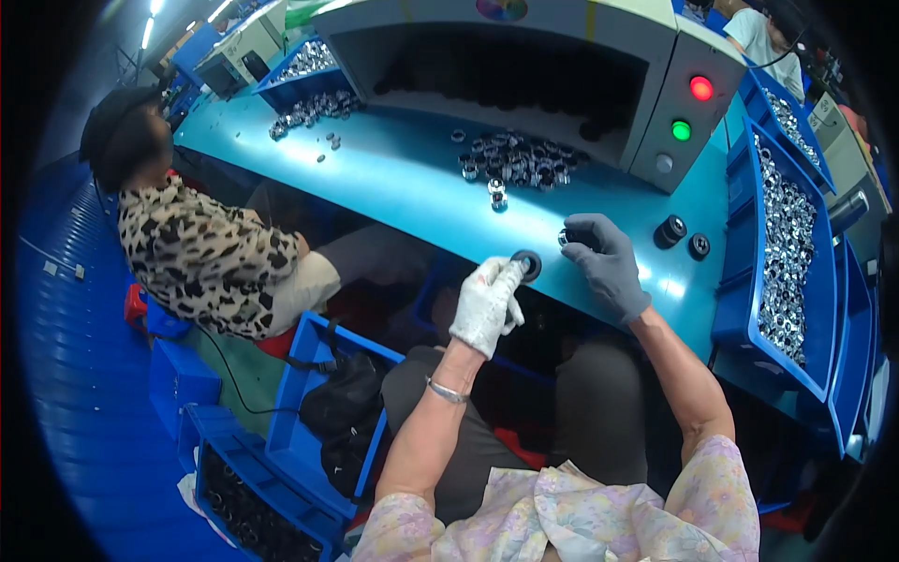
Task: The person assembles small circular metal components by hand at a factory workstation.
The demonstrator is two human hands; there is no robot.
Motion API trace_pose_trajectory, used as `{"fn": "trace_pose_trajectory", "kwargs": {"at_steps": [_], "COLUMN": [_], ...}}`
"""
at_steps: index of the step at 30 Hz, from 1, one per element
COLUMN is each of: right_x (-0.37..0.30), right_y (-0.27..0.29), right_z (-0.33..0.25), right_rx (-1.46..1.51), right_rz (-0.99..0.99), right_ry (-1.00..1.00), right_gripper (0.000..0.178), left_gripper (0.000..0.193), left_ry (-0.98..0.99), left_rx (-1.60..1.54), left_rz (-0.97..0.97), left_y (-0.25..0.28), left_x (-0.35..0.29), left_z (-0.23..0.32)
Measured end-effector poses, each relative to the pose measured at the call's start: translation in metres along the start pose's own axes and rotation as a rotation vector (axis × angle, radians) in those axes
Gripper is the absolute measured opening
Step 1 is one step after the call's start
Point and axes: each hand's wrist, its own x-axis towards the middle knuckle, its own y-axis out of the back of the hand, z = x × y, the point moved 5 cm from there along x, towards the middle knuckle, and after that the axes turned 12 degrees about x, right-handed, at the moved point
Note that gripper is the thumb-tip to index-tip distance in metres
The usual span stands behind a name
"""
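Note:
My left hand (487,302), in a white knit glove, pinches a black round ring-like part (529,266) at the front edge of the blue-green bench. To its right, over the bench top, my right hand (607,267) wears a grey glove and is closed on a small shiny ring (564,238), partly covered by the fingers. The two parts are apart. Beyond my hands lies a loose heap of shiny metal rings (520,161), with a few stacked rings (497,195) on its near side. Two black cylindrical parts (671,231) stand right of my right hand.
A machine housing with a dark opening and a red light (700,88) stands behind the heap. Blue bins (824,351) of metal rings are at the right. A person (201,248) sits at the left. Blue crates (281,431) stand on the floor, one holding a black bag (345,412).

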Motion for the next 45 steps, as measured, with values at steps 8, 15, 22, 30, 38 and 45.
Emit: {"fn": "trace_pose_trajectory", "kwargs": {"at_steps": [8,15,22,30,38,45], "right_x": [-0.038,-0.040,-0.038,-0.043,-0.043,-0.041], "right_y": [-0.018,-0.021,-0.020,-0.017,-0.025,-0.031], "right_z": [-0.034,-0.038,-0.032,-0.014,-0.001,-0.003], "right_rx": [-0.067,-0.149,-0.091,0.319,0.554,0.513], "right_rz": [-0.191,-0.187,-0.191,-0.209,-0.174,-0.181], "right_ry": [0.431,0.495,0.499,0.217,-0.237,-0.201], "right_gripper": [0.035,0.038,0.039,0.036,0.040,0.033], "left_gripper": [0.018,0.018,0.020,0.018,0.024,0.030], "left_ry": [-0.094,-0.134,-0.201,-0.348,-0.452,-0.858], "left_rx": [0.044,0.077,0.013,0.138,0.339,0.653], "left_rz": [0.000,-0.014,-0.045,0.055,0.119,0.344], "left_y": [-0.015,-0.017,-0.021,-0.031,-0.027,-0.029], "left_x": [-0.004,-0.006,-0.006,-0.009,-0.012,-0.025], "left_z": [-0.005,0.001,0.001,-0.002,0.003,0.012]}}
